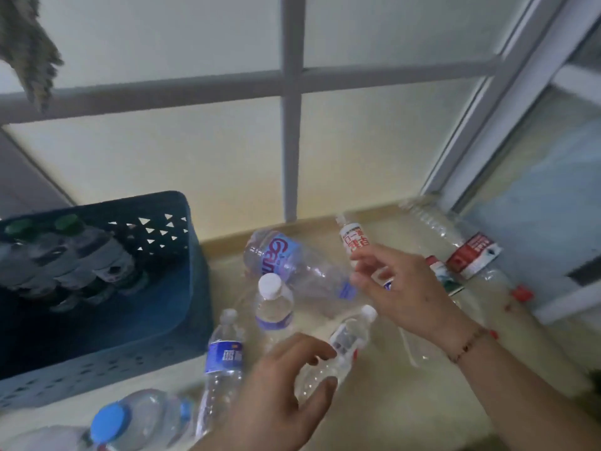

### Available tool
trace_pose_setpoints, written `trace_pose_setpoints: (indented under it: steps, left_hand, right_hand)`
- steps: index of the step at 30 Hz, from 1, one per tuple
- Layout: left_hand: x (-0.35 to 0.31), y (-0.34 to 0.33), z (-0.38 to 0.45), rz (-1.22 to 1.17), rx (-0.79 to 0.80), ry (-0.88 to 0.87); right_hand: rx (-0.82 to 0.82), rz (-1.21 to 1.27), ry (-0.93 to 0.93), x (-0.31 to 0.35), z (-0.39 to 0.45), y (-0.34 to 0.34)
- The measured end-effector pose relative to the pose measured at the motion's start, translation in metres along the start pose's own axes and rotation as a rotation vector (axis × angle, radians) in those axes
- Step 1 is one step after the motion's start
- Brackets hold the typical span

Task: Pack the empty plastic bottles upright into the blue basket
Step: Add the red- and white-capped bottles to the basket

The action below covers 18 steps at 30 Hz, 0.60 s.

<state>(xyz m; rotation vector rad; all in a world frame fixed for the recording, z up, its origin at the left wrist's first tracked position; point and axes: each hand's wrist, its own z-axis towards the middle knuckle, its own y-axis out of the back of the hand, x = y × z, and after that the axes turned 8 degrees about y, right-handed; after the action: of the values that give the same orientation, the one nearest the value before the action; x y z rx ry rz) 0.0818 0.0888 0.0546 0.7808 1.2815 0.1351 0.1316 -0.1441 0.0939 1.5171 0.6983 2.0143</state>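
1. Head view, the hands: the right hand [403,288] pinches a small clear bottle with a red-printed label [354,240] between thumb and fingers, neck up and lifted clear of the pile, which I judge suits lowering it upright into the basket. The left hand [286,395] hangs spread with loosely curved fingers just over a lying bottle with a grey label [348,340]; it grips nothing (whether a fingertip touches the plastic I cannot tell), and looks set to take that one.

2. Head view, loose bottles: they lie on the counter [439,402] just right of the basket, close enough for short reaches. A large bottle with a pink and blue label [286,255] lies on its side; a white-capped bottle [273,304] stands; a blue-labelled bottle [224,356] leans beside the basket wall. A blue-capped bottle [136,421] lies at the near edge, and a crushed bottle with a torn red label [468,255] lies by the window frame.

3. Head view, the container: the blue basket [182,307] sits at the left, its perforated walls upright. Several green-capped bottles [74,255] stand packed in its far left corner (blurred, so no count); the near right part of its floor is bare, leaving room, I judge, for more.
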Motion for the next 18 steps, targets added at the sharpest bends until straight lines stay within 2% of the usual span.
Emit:
trace_pose_setpoints:
  steps: [4,7,10,14,18]
  left_hand:
    - [0.027,-0.084,0.026,0.456,0.245,0.139]
    - [0.035,-0.123,0.044,0.576,0.22,0.289]
    - [0.048,-0.143,0.053,0.581,0.116,0.349]
    - [0.06,-0.14,0.046,0.377,-0.024,0.31]
    - [0.058,-0.128,0.037,0.264,-0.111,0.252]
  right_hand:
    - [0.094,-0.054,-0.205,-0.066,-0.033,0.014]
    - [0.131,-0.052,-0.257,-0.1,-0.051,0.013]
    - [0.218,-0.009,-0.29,-0.116,-0.058,0.002]
    - [0.239,0.009,-0.301,-0.125,-0.053,-0.02]
    - [0.269,0.244,-0.355,-0.115,-0.039,-0.032]
